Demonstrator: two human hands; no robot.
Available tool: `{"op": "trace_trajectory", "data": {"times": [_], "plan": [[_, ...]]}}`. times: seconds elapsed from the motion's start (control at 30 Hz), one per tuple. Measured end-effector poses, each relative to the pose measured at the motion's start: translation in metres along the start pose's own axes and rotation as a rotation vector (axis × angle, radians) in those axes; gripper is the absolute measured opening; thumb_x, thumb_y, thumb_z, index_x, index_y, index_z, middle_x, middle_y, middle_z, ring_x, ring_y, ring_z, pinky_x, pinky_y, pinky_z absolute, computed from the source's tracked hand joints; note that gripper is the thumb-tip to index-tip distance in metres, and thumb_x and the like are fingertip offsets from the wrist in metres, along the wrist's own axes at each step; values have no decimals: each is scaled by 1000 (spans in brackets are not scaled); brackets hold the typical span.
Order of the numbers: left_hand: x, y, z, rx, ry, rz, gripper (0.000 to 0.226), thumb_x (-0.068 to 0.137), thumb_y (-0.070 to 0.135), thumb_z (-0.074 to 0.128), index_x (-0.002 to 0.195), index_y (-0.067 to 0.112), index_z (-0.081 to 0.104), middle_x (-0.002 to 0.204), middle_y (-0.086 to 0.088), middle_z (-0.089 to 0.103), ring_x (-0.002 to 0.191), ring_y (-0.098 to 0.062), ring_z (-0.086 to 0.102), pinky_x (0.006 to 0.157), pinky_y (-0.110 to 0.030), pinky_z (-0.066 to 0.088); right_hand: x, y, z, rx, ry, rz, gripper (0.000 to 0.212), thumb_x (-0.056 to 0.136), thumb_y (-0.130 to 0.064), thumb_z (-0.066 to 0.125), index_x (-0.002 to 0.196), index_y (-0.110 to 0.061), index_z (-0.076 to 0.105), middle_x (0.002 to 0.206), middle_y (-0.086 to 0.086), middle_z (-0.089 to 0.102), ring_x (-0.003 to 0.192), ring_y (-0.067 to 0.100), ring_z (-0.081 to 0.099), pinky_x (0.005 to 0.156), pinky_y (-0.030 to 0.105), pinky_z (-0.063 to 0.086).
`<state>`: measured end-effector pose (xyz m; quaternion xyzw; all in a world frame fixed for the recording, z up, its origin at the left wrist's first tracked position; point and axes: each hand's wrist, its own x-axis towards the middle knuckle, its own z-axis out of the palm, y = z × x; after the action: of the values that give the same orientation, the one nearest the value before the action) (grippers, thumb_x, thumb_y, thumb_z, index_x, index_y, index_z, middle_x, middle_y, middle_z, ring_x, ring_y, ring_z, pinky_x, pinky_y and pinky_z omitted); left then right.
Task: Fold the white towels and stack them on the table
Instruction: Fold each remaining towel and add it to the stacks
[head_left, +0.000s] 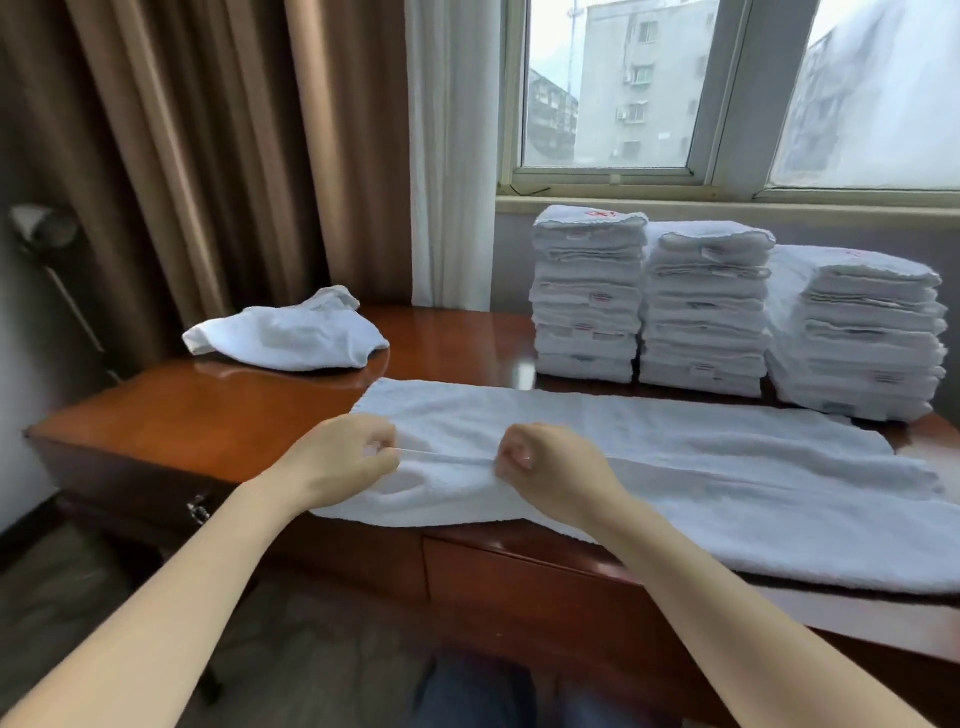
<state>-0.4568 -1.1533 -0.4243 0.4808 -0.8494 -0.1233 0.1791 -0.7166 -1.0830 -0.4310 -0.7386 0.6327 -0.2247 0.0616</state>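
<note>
A long white towel (675, 467) lies spread across the wooden table (208, 415), its near edge hanging over the front. My left hand (343, 460) pinches the towel's folded edge near its left end. My right hand (545, 467) grips the same edge a short way to the right, fingers curled. Three stacks of folded white towels stand at the back: the left stack (587, 296), the middle stack (706, 312) and the right stack (862, 332). A crumpled white towel (285, 332) lies at the table's back left.
Brown curtains (208, 156) hang behind the table on the left and a window (675, 88) sits behind the stacks. The table has a drawer front (519, 587) below its near edge. A lamp (41, 228) stands at far left.
</note>
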Motion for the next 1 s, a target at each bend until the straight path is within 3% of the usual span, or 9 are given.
{"op": "trace_trajectory", "data": {"times": [0.2, 0.3, 0.4, 0.47, 0.57, 0.67, 0.77, 0.87, 1.0], "plan": [[10, -2, -5, 19, 431, 60, 15, 94, 31, 51, 80, 27, 52, 74, 9, 54, 70, -9, 51, 59, -29, 41, 22, 4, -7, 46, 265, -112, 13, 101, -35, 49, 98, -22, 51, 71, -14, 52, 67, 13, 48, 53, 28, 31], [30, 2, -4, 177, 585, 75, 8, 93, 27, 59, 89, 21, 63, 84, 8, 60, 83, -14, 54, 79, -32, 43, 41, 10, -6, 14, 327, -77, 11, 99, -34, 52, 97, -24, 55, 67, -12, 53, 64, 12, 49, 51, 24, 29], [45, -4, 7, 329, 479, -36, 14, 95, 26, 60, 106, 22, 67, 104, 1, 63, 109, -22, 54, 114, -41, 28, 53, 21, 6, -30, 144, 40, 16, 100, -34, 46, 100, -24, 59, 87, -11, 60, 83, 16, 59, 61, 30, 40], [47, -7, 20, 328, 308, -126, 30, 97, 29, 56, 126, 28, 58, 127, 4, 54, 130, -18, 42, 122, -41, 12, 54, 25, 13, -11, -8, 111, 22, 101, -36, 43, 108, -26, 61, 106, -7, 62, 100, 17, 59, 77, 33, 48], [36, -1, 38, 170, 271, -103, 37, 97, 32, 55, 133, 31, 55, 137, 8, 49, 135, -13, 38, 119, -35, 18, 47, 25, 14, 24, -14, 131, 30, 102, -40, 40, 124, -29, 57, 122, -8, 60, 110, 14, 56, 84, 33, 47], [5, 15, 52, -63, 412, 18, 20, 93, 35, 58, 111, 33, 66, 117, 15, 57, 117, -4, 48, 94, -25, 40, 27, 23, 6, -18, 60, 95, 33, 102, -39, 41, 132, -30, 53, 132, -11, 56, 116, 13, 55, 80, 31, 43], [-27, 27, 66, -148, 360, 130, 18, 85, 48, 62, 99, 37, 64, 104, 22, 56, 108, 3, 50, 86, -16, 40, -3, 21, 3, -17, 191, 13, 25, 98, -34, 51, 121, -29, 57, 125, -13, 56, 110, 11, 54, 77, 27, 41], [-36, 26, 73, -182, 301, 119, 17, 84, 46, 68, 97, 35, 65, 101, 20, 56, 106, 0, 52, 88, -18, 42, -24, 18, 9, 79, 144, -47, 18, 94, -37, 57, 111, -29, 57, 116, -15, 50, 105, 10, 53, 76, 28, 44], [-28, 21, 71, -121, 286, 103, 8, 92, 38, 62, 93, 30, 63, 97, 19, 57, 99, 1, 51, 83, -26, 46, -36, 19, 13, 71, 8, -115, 50, 89, -50, 62, 133, -31, 48, 133, -14, 44, 110, 11, 54, 86, 30, 47]]}}
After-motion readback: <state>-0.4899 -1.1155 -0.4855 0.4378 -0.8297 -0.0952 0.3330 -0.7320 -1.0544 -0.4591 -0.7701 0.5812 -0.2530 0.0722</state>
